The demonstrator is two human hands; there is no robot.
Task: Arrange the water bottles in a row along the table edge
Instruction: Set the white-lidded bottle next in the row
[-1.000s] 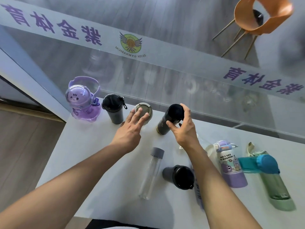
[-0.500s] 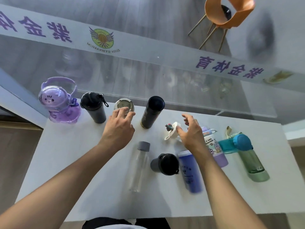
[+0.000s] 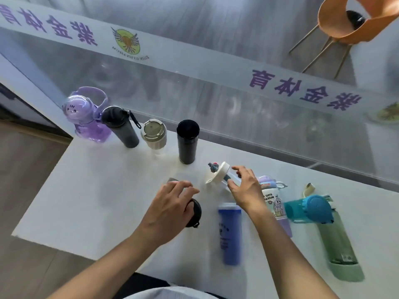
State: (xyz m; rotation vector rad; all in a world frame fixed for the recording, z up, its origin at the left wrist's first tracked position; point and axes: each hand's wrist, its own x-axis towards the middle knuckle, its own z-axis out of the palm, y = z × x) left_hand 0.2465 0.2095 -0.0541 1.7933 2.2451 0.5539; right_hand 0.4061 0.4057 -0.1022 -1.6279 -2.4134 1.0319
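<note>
Four bottles (image 3: 187, 141) are stood upright along the far edge of the surface (image 3: 97, 190). A white-lidded bottle (image 3: 218, 175) is loosely encircled by the right hand (image 3: 246, 188); the left hand (image 3: 170, 208) is held open over a black cup (image 3: 194, 212).

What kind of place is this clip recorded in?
Probably a gym or sports centre lobby: the glass wall carries a frosted band with a winged ball logo reading gymnasium, with an orange chair beyond it.
</note>
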